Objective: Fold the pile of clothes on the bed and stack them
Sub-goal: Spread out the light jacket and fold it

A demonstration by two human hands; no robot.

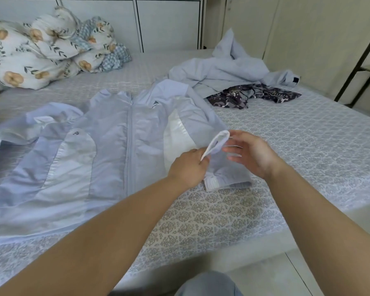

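While my left hand (189, 165) pinches the white cuff (217, 143) at frame centre, my right hand (249, 153), fingers loosely spread and empty, hovers just right; the jacket (90, 159) spreads left across the bed (308, 146), sleeve running toward upper left.

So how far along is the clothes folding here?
Early on. No folded stack shows. The pale blue jacket lies spread flat and zipped on the bed; the left hand pinches its sleeve cuff, the right hand hovers open beside it. A crumpled pile and dark patterned garment wait.
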